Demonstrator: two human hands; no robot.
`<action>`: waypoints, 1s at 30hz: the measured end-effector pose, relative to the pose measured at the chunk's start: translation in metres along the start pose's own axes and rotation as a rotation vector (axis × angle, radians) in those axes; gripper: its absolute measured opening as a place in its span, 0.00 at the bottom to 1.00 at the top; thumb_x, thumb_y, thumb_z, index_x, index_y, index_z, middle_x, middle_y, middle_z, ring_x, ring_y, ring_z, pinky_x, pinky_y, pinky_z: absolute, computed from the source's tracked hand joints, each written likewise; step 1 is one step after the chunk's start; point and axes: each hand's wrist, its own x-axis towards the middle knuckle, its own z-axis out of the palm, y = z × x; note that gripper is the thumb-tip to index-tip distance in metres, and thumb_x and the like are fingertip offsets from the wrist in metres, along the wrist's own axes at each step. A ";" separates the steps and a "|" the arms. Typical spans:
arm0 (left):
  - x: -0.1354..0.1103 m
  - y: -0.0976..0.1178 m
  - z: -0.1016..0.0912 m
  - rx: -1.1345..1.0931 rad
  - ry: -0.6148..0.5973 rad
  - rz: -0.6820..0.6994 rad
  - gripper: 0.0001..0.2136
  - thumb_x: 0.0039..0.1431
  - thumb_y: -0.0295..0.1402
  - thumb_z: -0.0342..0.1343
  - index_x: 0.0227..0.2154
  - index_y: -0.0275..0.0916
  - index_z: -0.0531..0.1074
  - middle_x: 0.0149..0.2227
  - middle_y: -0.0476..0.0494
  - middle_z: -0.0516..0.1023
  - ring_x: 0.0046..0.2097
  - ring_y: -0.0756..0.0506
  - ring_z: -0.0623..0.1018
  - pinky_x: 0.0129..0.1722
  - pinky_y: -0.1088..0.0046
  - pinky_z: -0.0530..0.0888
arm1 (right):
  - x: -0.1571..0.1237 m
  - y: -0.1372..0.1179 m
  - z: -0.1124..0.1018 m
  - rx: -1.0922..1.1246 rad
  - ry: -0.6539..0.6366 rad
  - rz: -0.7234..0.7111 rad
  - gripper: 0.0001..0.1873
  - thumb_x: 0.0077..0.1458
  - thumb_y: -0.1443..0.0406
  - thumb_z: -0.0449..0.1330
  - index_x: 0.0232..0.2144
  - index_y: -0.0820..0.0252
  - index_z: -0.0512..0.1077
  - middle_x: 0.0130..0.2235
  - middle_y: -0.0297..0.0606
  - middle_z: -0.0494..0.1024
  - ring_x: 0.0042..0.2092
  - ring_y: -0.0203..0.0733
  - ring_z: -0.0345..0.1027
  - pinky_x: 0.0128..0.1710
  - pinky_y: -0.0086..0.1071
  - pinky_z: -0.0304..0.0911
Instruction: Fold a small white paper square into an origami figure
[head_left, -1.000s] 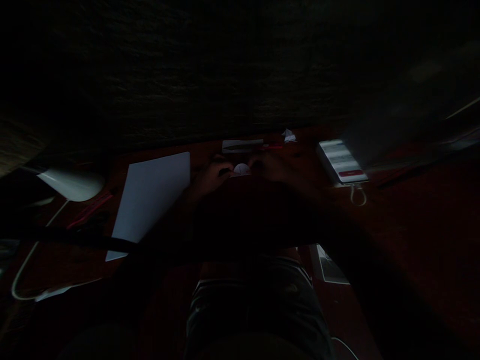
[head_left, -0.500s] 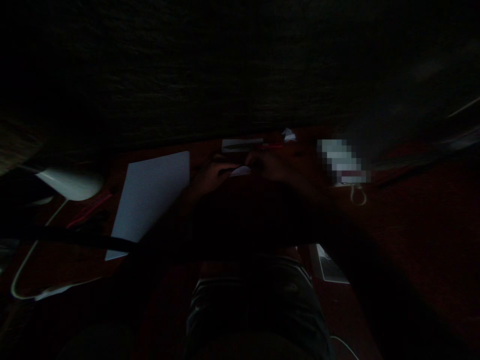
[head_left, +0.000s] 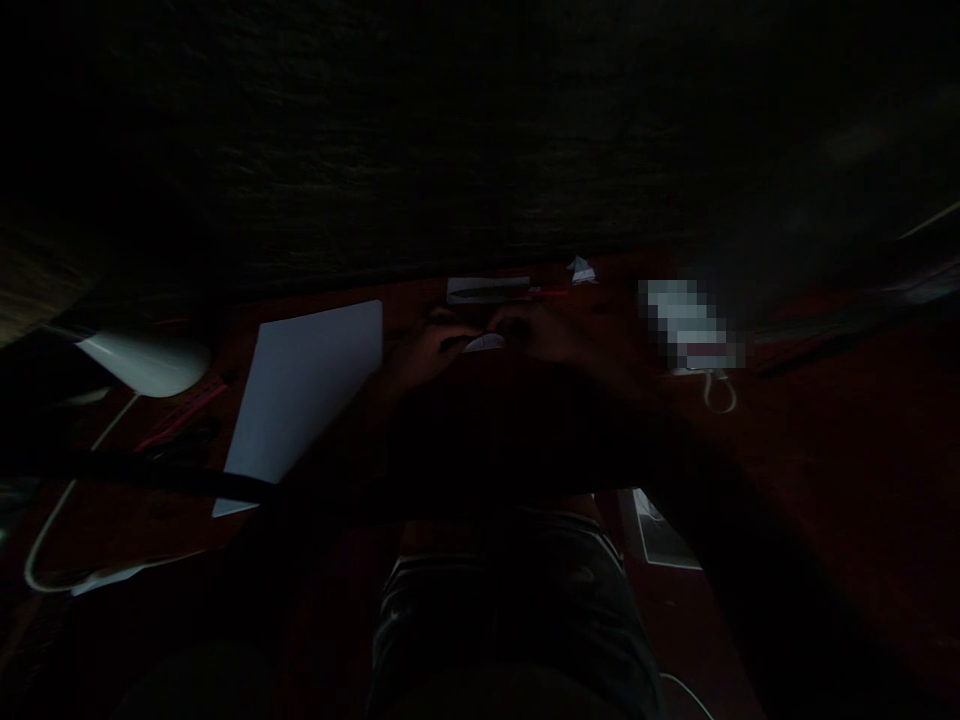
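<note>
The picture is very dark. In the middle, my left hand (head_left: 429, 348) and my right hand (head_left: 541, 332) meet over the table with their fingers bent inward. Between them shows a small white piece, seemingly paper (head_left: 484, 343), with a curved edge. Both hands' fingers are closed at it, but their exact grip is lost in shadow. Just beyond the fingers lies a knife-like thing with a red handle (head_left: 551, 292) and a dark, pointed blade. Its blade rests across a pale strip (head_left: 457, 288).
A large white sheet (head_left: 311, 385) lies left of my hands. Farther left are a white lamp-like object (head_left: 150, 362) with a cable and a reddish item (head_left: 184, 412). A crumpled white scrap (head_left: 581, 271) sits at the back. On the right is a blurred-out pale object with a cord loop (head_left: 720, 393).
Both hands stay together at the small white piece, with barely any finger movement. The whole view has shifted very slightly.
</note>
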 end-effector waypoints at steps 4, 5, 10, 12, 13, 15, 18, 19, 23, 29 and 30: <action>0.001 0.001 0.000 0.010 -0.014 0.005 0.17 0.72 0.24 0.63 0.56 0.48 0.89 0.52 0.42 0.90 0.58 0.39 0.85 0.62 0.55 0.81 | 0.000 0.000 0.000 0.011 0.000 0.000 0.20 0.54 0.76 0.64 0.45 0.55 0.87 0.49 0.39 0.91 0.49 0.46 0.84 0.54 0.39 0.76; 0.001 0.000 0.000 0.014 -0.009 0.005 0.17 0.71 0.24 0.63 0.56 0.48 0.89 0.52 0.42 0.90 0.58 0.38 0.84 0.63 0.55 0.81 | 0.000 -0.001 -0.001 0.016 -0.007 0.005 0.21 0.53 0.76 0.65 0.45 0.55 0.88 0.50 0.39 0.91 0.50 0.46 0.85 0.55 0.39 0.76; 0.000 0.000 0.000 0.020 -0.002 0.016 0.19 0.71 0.24 0.64 0.57 0.49 0.89 0.51 0.42 0.89 0.57 0.38 0.84 0.62 0.55 0.81 | -0.002 -0.008 -0.006 -0.001 -0.071 0.015 0.23 0.52 0.77 0.67 0.46 0.53 0.90 0.52 0.39 0.92 0.54 0.49 0.85 0.60 0.42 0.75; 0.000 0.001 0.001 0.030 -0.005 0.014 0.19 0.70 0.24 0.64 0.57 0.50 0.89 0.50 0.43 0.89 0.57 0.38 0.84 0.61 0.55 0.81 | -0.002 -0.011 -0.007 -0.010 -0.079 0.025 0.23 0.52 0.78 0.67 0.45 0.54 0.90 0.53 0.40 0.92 0.55 0.49 0.85 0.61 0.42 0.75; -0.001 0.001 0.001 0.037 -0.004 0.011 0.19 0.70 0.24 0.64 0.57 0.50 0.89 0.50 0.43 0.89 0.57 0.38 0.84 0.60 0.55 0.82 | -0.002 -0.012 -0.007 -0.011 -0.080 0.035 0.24 0.52 0.79 0.66 0.45 0.54 0.90 0.54 0.40 0.92 0.55 0.49 0.85 0.62 0.41 0.75; -0.001 0.001 0.001 0.049 0.004 0.012 0.19 0.69 0.24 0.64 0.56 0.51 0.89 0.51 0.43 0.90 0.58 0.38 0.84 0.61 0.55 0.82 | -0.002 -0.013 -0.007 -0.011 -0.082 0.058 0.25 0.51 0.80 0.67 0.45 0.53 0.91 0.53 0.39 0.92 0.55 0.49 0.85 0.61 0.41 0.75; -0.002 0.000 0.000 0.055 0.008 0.044 0.20 0.68 0.24 0.64 0.56 0.51 0.89 0.53 0.43 0.90 0.59 0.38 0.84 0.63 0.54 0.81 | -0.002 -0.014 -0.006 -0.016 -0.090 0.078 0.25 0.51 0.79 0.69 0.46 0.51 0.91 0.52 0.38 0.92 0.55 0.50 0.86 0.61 0.42 0.76; -0.003 0.000 0.000 0.054 0.001 0.058 0.21 0.67 0.24 0.64 0.57 0.50 0.89 0.53 0.43 0.90 0.59 0.38 0.84 0.63 0.53 0.81 | -0.002 -0.013 -0.006 -0.019 -0.088 0.078 0.25 0.52 0.79 0.69 0.46 0.51 0.91 0.53 0.38 0.92 0.55 0.50 0.86 0.61 0.42 0.76; -0.005 0.000 -0.003 0.057 -0.024 0.080 0.24 0.64 0.23 0.64 0.60 0.49 0.88 0.55 0.42 0.90 0.61 0.37 0.83 0.63 0.52 0.81 | -0.003 -0.011 -0.006 -0.023 -0.069 0.058 0.21 0.55 0.75 0.72 0.47 0.50 0.92 0.55 0.37 0.92 0.54 0.50 0.86 0.59 0.41 0.77; -0.004 0.000 -0.003 0.047 -0.014 0.098 0.20 0.67 0.27 0.67 0.58 0.49 0.88 0.56 0.42 0.91 0.61 0.37 0.85 0.65 0.50 0.81 | -0.004 -0.008 -0.005 -0.013 -0.066 0.034 0.19 0.57 0.73 0.71 0.48 0.51 0.91 0.54 0.40 0.92 0.52 0.49 0.86 0.58 0.41 0.78; -0.004 -0.001 -0.002 0.042 -0.012 0.100 0.19 0.68 0.27 0.67 0.58 0.49 0.88 0.56 0.41 0.91 0.61 0.36 0.85 0.65 0.50 0.81 | -0.003 -0.008 -0.005 -0.015 -0.066 0.032 0.19 0.58 0.73 0.71 0.48 0.52 0.91 0.54 0.40 0.92 0.52 0.48 0.86 0.58 0.41 0.78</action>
